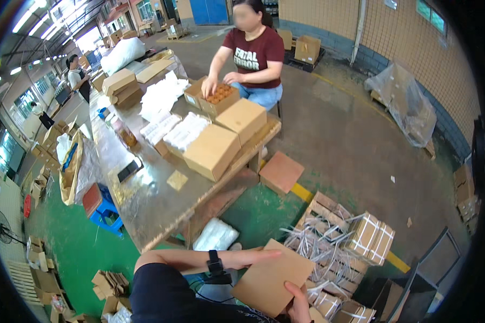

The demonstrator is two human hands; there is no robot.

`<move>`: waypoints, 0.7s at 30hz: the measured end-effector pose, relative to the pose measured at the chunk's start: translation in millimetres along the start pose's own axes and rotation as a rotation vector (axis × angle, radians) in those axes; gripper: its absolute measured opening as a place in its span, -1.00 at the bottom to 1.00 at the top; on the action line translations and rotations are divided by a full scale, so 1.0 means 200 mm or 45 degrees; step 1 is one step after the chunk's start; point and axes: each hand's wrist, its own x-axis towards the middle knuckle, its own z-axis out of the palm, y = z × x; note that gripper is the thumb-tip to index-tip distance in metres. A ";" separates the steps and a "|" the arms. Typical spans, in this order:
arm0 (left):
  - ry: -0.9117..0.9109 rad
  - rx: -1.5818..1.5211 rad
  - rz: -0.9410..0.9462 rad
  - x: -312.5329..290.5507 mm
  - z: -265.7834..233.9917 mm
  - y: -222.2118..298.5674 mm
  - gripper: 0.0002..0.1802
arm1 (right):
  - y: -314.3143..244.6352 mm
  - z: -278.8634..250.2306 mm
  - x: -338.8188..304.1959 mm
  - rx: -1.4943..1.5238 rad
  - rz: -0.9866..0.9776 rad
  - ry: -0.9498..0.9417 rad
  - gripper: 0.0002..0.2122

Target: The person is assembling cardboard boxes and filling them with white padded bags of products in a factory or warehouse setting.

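Note:
Between my hands, low in the picture, is a brown cardboard box (272,280), tilted; only one broad face shows clearly. My left hand (256,257) lies along its far left edge, with fingers stretched over that edge. My right hand (297,304) grips the near right edge, thumb on the face and the other fingers mostly hidden. A black watch (215,266) is on my left wrist. On the table corner ahead stand two closed cartons (213,152). Beside them sit open boxes filled with white-wrapped items (187,132).
Right of my hands is a wooden pallet (320,215) with tangled white straps (312,242) and a strapped carton (369,239). Across the worktable (151,185), a co-worker (253,59) reaches into a box of brown round items (221,97). A clear plastic bundle (215,235) lies beneath the table edge.

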 end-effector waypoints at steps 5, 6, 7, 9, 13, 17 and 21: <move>0.224 0.100 0.072 -0.31 -0.56 0.52 -0.32 | -0.18 0.63 0.58 0.116 0.080 -0.371 -0.49; 0.321 0.200 0.080 -0.41 -0.60 0.66 -0.33 | -0.19 0.75 0.69 0.066 0.002 -0.433 -0.53; 0.361 0.100 0.016 -0.42 -0.75 0.74 -0.33 | -0.24 0.87 0.79 0.047 0.020 -0.508 -0.57; 0.470 0.181 -0.044 -0.54 -0.82 1.05 -0.33 | -0.38 1.15 0.92 0.085 -0.012 -0.560 -0.58; 0.538 0.218 -0.002 -0.58 -1.28 1.50 -0.34 | -0.59 1.60 1.24 0.085 -0.177 -0.628 -0.56; 0.530 0.614 0.078 -0.52 -1.35 1.89 -0.18 | -0.62 1.78 1.75 -0.384 -0.887 -0.154 -0.36; 0.649 1.410 0.783 -0.46 -1.74 1.59 -0.03 | -0.50 1.83 1.76 -1.051 -1.139 -0.085 -0.18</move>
